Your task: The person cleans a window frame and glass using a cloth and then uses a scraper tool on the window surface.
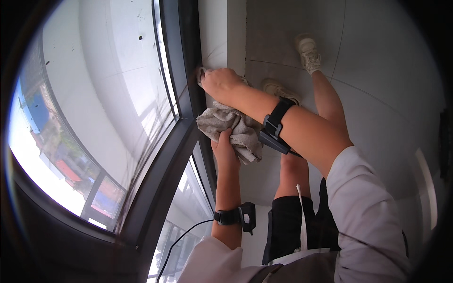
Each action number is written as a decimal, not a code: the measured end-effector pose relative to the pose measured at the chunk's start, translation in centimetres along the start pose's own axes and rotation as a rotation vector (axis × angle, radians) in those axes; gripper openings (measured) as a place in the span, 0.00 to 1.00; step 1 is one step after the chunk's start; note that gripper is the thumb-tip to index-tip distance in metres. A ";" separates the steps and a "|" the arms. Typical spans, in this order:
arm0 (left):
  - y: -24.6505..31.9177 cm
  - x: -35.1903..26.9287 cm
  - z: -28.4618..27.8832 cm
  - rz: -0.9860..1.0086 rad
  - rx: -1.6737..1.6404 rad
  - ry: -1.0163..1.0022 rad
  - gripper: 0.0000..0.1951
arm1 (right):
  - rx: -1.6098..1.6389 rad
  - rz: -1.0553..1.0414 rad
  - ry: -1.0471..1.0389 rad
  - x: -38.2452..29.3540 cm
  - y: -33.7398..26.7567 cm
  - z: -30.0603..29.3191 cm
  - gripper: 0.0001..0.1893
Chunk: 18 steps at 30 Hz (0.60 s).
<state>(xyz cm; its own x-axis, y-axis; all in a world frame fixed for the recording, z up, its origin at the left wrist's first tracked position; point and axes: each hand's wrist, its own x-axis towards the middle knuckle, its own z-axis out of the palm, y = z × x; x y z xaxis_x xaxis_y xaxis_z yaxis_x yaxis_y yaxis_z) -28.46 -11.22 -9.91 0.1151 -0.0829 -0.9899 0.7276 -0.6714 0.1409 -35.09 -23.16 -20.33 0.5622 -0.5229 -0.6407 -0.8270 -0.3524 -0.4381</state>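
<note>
A crumpled grey-beige cloth [230, 122] hangs in folds beside the dark window frame [193, 53]. My left hand [225, 148] grips it from below, with the thumb lying over the folds. Farther from my body, my right hand [221, 83] is closed on a bunched piece of cloth [201, 75] against the inner edge of the frame, above the pale sill [214, 35]. More fabric shows behind my right wrist. Whether both hands hold one cloth or two is hidden by my right forearm, which crosses over. The fingertips of my right hand are partly concealed.
Left of the frame is a large glass pane [116, 85] with dark specks; buildings show beyond it. A lower pane [180, 212] sits under a dark crossbar [159, 169]. Grey floor tiles [371, 53] lie to the right. A black cable [173, 244] runs from the left wrist strap [226, 217].
</note>
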 end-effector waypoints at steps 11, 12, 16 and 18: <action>-1.0 1.3 -1.3 0.039 0.075 -0.072 0.20 | 0.256 0.272 0.275 0.1 2.3 1.2 0.21; -1.2 1.9 -1.3 0.054 0.039 -0.076 0.20 | 0.276 0.285 0.334 0.6 2.8 0.5 0.21; -0.6 1.6 -0.1 0.098 -0.071 -0.118 0.20 | 0.297 0.353 0.431 2.4 3.8 -2.3 0.18; -1.0 1.7 -0.7 0.128 -0.082 -0.110 0.18 | 0.325 0.410 0.437 3.0 3.2 -2.9 0.15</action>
<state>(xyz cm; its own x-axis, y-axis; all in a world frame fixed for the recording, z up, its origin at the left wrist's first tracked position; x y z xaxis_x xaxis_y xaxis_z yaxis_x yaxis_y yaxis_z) -28.52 -10.22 -11.73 0.1387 -0.2471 -0.9590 0.7653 -0.5879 0.2622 -36.08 -28.12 -21.86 0.0943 -0.8541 -0.5115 -0.8913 0.1564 -0.4255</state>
